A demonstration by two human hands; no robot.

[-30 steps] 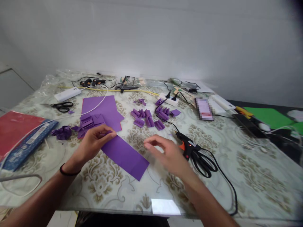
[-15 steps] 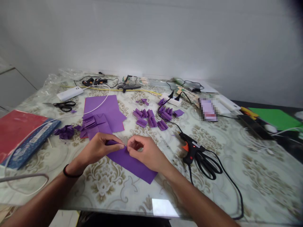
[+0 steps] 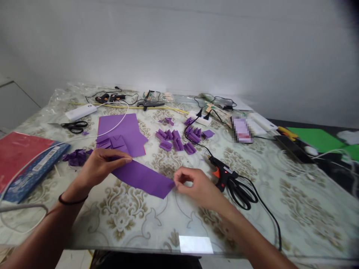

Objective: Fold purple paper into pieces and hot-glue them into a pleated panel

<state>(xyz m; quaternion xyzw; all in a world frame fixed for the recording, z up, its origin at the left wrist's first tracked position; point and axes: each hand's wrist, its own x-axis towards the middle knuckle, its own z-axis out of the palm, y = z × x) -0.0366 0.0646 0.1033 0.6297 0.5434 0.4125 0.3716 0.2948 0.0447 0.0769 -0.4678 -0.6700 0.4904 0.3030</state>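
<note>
A strip of purple paper (image 3: 143, 178) is stretched between my two hands above the patterned table. My left hand (image 3: 105, 164) pinches its upper left end between thumb and fingers. At the lower right corner, my right hand (image 3: 193, 185) holds the paper in a fingertip pinch. Behind the strip lie larger purple sheets (image 3: 126, 125), with folded purple pieces (image 3: 114, 142) on top. Several small folded purple paper pieces (image 3: 176, 140) are grouped farther back, in the middle. A black glue gun (image 3: 223, 172) with an orange trigger rests just beyond my right hand.
Scissors (image 3: 74, 126), crumpled purple paper (image 3: 77, 157) and a red and blue packet (image 3: 33, 164) lie to the left. A white power strip (image 3: 199, 118) sits at the back with plugs in it. A phone (image 3: 241, 129) and green sheets (image 3: 316, 138) are on the right.
My hands have moved apart, left hand leftward and right hand rightward. The purple paper, earlier pinched near its upper edge by both, is now held out between its ends.
</note>
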